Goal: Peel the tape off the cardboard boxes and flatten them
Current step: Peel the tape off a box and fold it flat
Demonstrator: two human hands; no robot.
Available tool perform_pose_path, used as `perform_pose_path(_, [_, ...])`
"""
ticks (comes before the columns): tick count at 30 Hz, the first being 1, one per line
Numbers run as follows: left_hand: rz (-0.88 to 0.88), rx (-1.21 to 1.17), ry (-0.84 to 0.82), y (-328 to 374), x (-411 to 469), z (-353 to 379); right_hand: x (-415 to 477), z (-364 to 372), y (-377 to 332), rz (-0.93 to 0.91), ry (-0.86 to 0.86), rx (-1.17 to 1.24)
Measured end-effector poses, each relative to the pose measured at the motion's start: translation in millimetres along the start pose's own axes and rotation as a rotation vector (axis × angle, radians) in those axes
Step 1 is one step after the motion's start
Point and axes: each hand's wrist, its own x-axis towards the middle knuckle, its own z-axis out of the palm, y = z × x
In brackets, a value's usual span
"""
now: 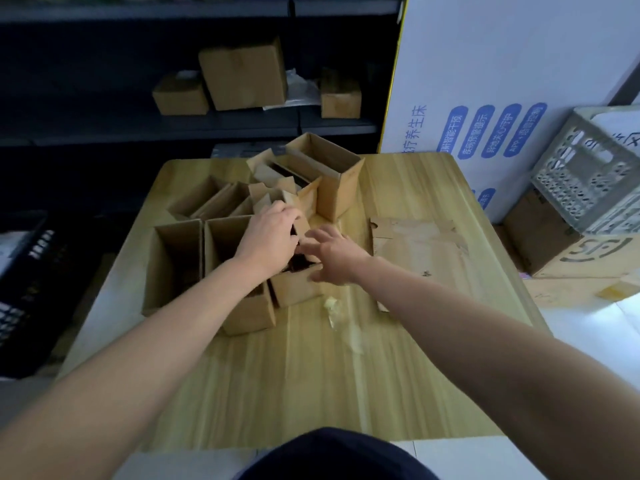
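Observation:
Several open cardboard boxes crowd the left and middle of the wooden table (pixel 311 375). My left hand (pixel 272 237) reaches over a small open box (pixel 294 289) in the middle and curls its fingers over that box's far flap. My right hand (pixel 334 258) lies with fingers spread against the same box's right rim and side. A flattened box (pixel 415 244) lies on the table to the right. A crumpled wad of peeled tape (pixel 330 303) sits just in front of the small box.
A tall open box (pixel 332 181) stands at the back of the table, and two more (pixel 173 265) stand at the left. A grey plastic crate (pixel 588 174) rests on boxes at the right. Dark shelves behind hold closed boxes (pixel 246 74).

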Motion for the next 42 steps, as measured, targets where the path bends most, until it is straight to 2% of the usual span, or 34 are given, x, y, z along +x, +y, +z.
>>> perform_pose_path(2, [0.003, -0.004, -0.018, -12, -10, -6, 7, 6, -12, 0.032, -0.018, -0.083])
perform_pose_path(5, [0.039, -0.011, -0.021, -25, -21, -11, 13, 11, -22, 0.070, 0.053, -0.100])
perform_pose_path(9, [0.052, -0.062, -0.008, -34, -24, -14, 14, -4, -24, 0.078, 0.285, 0.051])
perform_pose_path(14, [0.057, -0.182, 0.103, -23, -13, -21, 9, -50, -11, 0.106, 0.538, 0.244])
perform_pose_path(18, [0.082, -0.282, 0.204, -7, -2, -26, -17, -79, -2, 0.234, 0.655, 0.407])
perform_pose_path(23, [0.120, -0.343, 0.155, 15, 9, -29, -53, -101, 10, 0.449, 0.759, 0.740])
perform_pose_path(27, [0.157, -0.321, 0.138, 34, 15, -34, -76, -114, 28, 0.657, 0.844, 0.842])
perform_pose_path(33, [0.250, -0.265, -0.143, 70, 27, -8, -113, -99, 69, 0.909, 0.817, 0.839])
perform_pose_path(37, [0.289, -0.312, -0.245, 99, 35, 26, -138, -65, 95, 1.071, 0.596, 0.789])
perform_pose_path(40, [0.303, -0.276, -0.334, 118, 33, 53, -161, -37, 107, 1.114, 0.573, 0.901])
perform_pose_path(42, [0.305, -0.298, -0.368, 127, 31, 69, -175, -27, 112, 1.126, 0.431, 0.734])
